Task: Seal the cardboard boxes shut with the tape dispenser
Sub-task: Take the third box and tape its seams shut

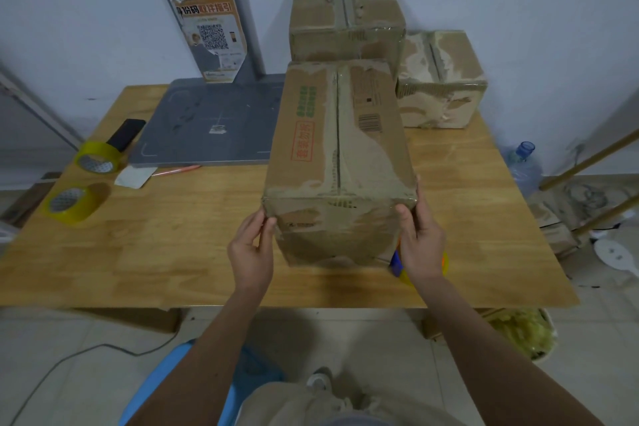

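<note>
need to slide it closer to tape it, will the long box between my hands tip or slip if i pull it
The long box lies flat on the table on a broad face, so it probably won't tip. Its skin is torn and patchy with old tape, so grip may be uneven. Both hands, left hand and right hand, hold its near corners, which should keep it straight.

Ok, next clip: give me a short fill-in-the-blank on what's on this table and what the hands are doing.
1. Both hands, the left hand and the right hand, hold the near end of the long ____ box.
2. At the table's left edge lie ____ yellow tape rolls.
3. Behind the held box, ____ more boxes stand against the wall.
4. The near box's top centre seam shows as a dark ____ line.

Missing: cardboard; two; two; untaped
</note>
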